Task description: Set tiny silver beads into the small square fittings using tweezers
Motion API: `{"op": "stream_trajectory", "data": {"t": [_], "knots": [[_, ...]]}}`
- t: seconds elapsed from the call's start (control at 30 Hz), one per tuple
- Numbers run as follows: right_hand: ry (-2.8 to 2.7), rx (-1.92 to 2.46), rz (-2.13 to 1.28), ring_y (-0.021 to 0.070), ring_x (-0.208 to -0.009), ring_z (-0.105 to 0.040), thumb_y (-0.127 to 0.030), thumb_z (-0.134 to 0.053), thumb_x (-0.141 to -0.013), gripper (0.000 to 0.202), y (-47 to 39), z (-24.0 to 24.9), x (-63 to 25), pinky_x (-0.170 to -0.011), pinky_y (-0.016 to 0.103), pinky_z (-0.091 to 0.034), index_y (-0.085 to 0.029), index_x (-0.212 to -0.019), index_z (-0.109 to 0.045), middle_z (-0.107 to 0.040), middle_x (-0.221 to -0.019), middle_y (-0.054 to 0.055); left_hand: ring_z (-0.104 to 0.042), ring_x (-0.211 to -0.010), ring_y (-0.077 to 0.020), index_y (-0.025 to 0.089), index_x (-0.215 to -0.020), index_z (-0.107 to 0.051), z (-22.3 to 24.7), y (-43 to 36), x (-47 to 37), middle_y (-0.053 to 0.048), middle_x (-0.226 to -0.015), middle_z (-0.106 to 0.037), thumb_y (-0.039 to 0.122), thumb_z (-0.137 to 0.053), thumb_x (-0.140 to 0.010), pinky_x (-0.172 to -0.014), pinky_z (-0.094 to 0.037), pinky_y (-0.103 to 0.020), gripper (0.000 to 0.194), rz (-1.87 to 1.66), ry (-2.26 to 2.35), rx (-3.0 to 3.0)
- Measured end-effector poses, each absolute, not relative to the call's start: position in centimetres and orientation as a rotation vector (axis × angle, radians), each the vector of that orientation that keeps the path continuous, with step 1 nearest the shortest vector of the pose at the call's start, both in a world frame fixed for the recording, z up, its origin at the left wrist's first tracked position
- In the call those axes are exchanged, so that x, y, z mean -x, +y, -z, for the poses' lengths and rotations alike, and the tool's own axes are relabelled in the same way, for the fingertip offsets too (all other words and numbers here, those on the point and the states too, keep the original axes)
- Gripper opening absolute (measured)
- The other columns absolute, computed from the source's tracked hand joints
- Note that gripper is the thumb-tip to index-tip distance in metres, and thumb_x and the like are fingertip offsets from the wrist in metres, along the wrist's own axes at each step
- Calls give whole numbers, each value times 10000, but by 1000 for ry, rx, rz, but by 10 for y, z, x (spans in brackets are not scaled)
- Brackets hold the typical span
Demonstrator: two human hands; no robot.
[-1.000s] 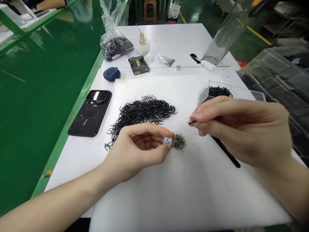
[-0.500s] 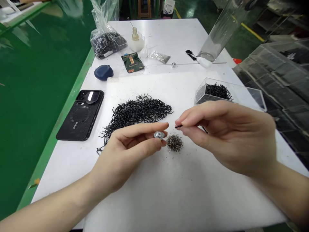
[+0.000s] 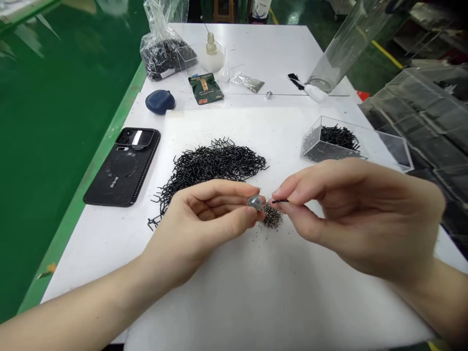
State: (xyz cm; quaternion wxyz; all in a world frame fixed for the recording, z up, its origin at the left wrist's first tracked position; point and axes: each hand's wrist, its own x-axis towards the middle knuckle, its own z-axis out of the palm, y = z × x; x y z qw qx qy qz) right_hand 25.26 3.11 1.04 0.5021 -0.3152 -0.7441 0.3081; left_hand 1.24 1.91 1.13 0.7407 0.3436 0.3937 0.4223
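Between thumb and fingers, my left hand (image 3: pixel 204 229) holds a small shiny metal piece (image 3: pixel 255 202). My right hand (image 3: pixel 358 214) pinches a short thin black piece (image 3: pixel 280 201), its tip pointing left, close to the metal piece. Just behind and below the fingertips lies a small heap of tiny brown and silvery bits (image 3: pixel 272 217). A wide pile of bent black pieces (image 3: pixel 215 163) spreads on the white surface beyond my left hand. At the right, a clear box (image 3: pixel 310 146) holds more black pieces (image 3: pixel 336 136).
A black phone (image 3: pixel 122 165) and a dark blue case (image 3: pixel 160 101) lie at the left. Farther back are a plastic bag of black pieces (image 3: pixel 164 58), a green packet (image 3: pixel 205 88), a small bottle (image 3: pixel 211 45), a small clear bag (image 3: pixel 248 82) and a tall clear cylinder (image 3: pixel 340 53).
The metal piece has turned a little in my left fingers, and the black piece shows more of its length in my right hand. The view has shifted slightly.
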Motion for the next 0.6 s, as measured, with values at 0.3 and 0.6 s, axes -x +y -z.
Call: {"op": "stream_trajectory", "data": {"t": [0.3, 0.6], "knots": [[-1835, 781, -466, 197, -840, -954, 23, -828, -1026, 378, 26, -12, -248, -834, 312, -856, -280, -1243, -895, -992, -1136, 0, -954, -923, -124, 339, -1012, -1032, -9, 17, -12, 12, -1021, -1001, 370, -1200, -844, -895, -740, -95, 240, -888, 863, -775], [-1910, 768, -578, 228, -828, -959, 82, -868, -979, 679, 26, -21, -253, -920, 367, -877, -345, -1503, -806, -984, -1082, -36, -963, -956, -135, 368, -1018, -1032, -8, 17, -11, 14, -1060, -1001, 297, -1188, -848, -898, -727, -85, 241, -877, 878, -804]]}}
